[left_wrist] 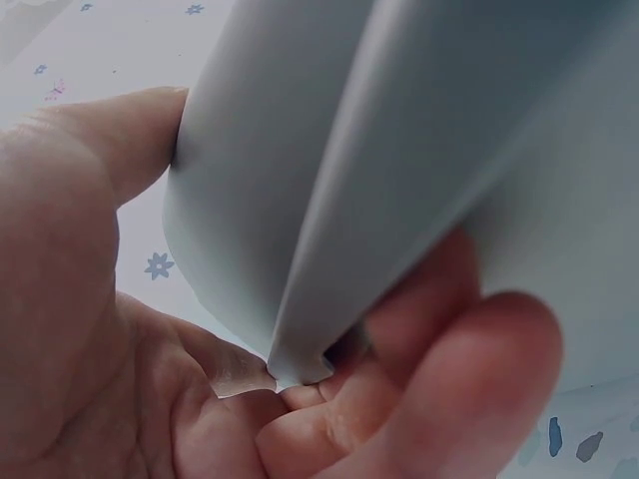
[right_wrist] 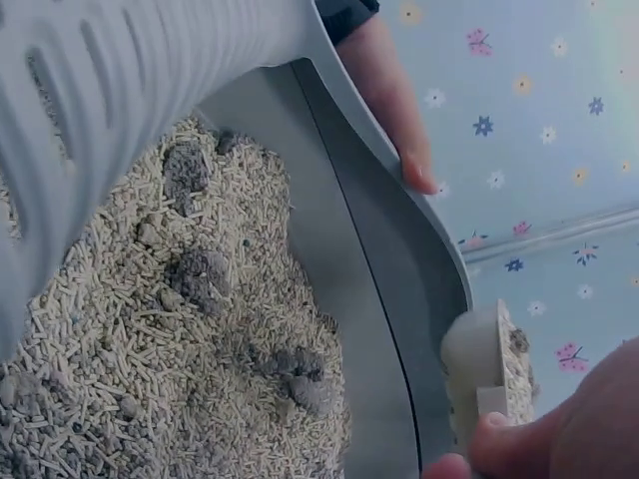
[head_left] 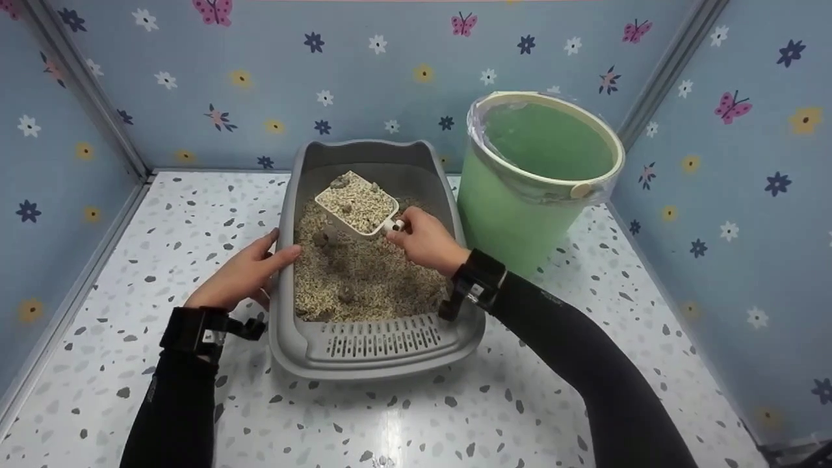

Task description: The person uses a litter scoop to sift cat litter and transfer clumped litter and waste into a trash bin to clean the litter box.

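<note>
A: Hand status?

B: Right hand (head_left: pixel 426 240): fingers clamped on the short handle (head_left: pixel 390 225) of the white scoop (right_wrist: pixel 471 349). Left hand (head_left: pixel 244 273): fingers curled under the near-left rim of the grey litter box (head_left: pixel 377 369), thumb over the top.

A: Where's the scoop?

B: Just ahead and left of the right fingers, above the litter (head_left: pixel 383 273). Loaded with pellets plus a few dark lumps. Looks apart from the bed in the head view.

A: Why hold it there?

B: My read: open side up keeps the load in, and anything spilling drops back in the box. Grip's right by the pan, probably for tilt control.

A: And the left?

B: Likely bracing. Box sits on the desk (head_left: pixel 214 188) between both hands; a rim grip should stop it sliding, and keeps those fingers off the litter.

A: Bin?

B: Green bin (head_left: pixel 504 221), right of and beyond the right fingers, beside the box. Mouth up, liner folded over its rim; presumably close so the reach is short.

A: Loose clumps?

B: Several in the bed, below the right fingers.
</note>
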The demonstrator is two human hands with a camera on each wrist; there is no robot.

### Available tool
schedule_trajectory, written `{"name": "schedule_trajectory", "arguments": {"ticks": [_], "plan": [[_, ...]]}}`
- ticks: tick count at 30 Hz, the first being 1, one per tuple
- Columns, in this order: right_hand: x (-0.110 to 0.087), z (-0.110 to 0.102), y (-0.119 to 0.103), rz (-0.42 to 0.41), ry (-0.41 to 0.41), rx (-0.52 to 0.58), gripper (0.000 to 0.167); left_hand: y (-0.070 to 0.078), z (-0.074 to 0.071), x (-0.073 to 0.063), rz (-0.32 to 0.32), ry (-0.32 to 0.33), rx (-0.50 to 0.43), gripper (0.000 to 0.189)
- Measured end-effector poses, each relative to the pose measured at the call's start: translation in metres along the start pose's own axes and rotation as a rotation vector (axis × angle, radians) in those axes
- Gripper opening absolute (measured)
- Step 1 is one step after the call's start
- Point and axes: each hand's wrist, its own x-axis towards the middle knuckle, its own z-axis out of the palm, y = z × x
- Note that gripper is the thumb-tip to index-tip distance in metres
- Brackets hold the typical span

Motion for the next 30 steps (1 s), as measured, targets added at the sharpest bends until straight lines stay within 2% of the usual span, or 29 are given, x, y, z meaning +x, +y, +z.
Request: {"name": "schedule_trajectory", "arguments": {"ticks": [4, 8, 13, 20, 22, 25, 27, 30], "plan": [[0.003, 0.007, -0.009, -0.033, 0.044, -0.021, 0.015, -0.002, -0.004, -0.002, 0.001, 0.011, 0.004, 0.100], [0.010, 0.013, -0.018, -0.066, 0.042, -0.035, 0.019, -0.006, -0.006, -0.006, -0.005, 0.024, -0.006, 0.099], [-0.006, 0.009, -0.018, 0.011, 0.074, -0.084, 0.018, -0.006, -0.002, -0.004, 0.002, 0.002, -0.002, 0.101], [-0.019, 0.002, -0.020, -0.010, 0.056, -0.010, 0.019, 0.000, -0.002, -0.003, 0.011, 0.018, -0.004, 0.103], [-0.023, -0.001, -0.021, 0.034, 0.061, 0.004, 0.017, 0.001, -0.001, -0.002, 0.012, 0.005, -0.001, 0.102], [-0.026, -0.005, -0.022, 0.065, 0.056, 0.088, 0.015, 0.002, -0.001, -0.001, 0.021, 0.007, -0.004, 0.100], [-0.026, -0.008, -0.024, 0.044, 0.047, 0.136, 0.014, 0.002, -0.002, 0.000, 0.023, 0.007, -0.013, 0.100], [-0.030, -0.014, -0.024, 0.022, 0.027, 0.119, 0.014, 0.003, -0.003, 0.001, 0.021, -0.005, -0.026, 0.100]]}}
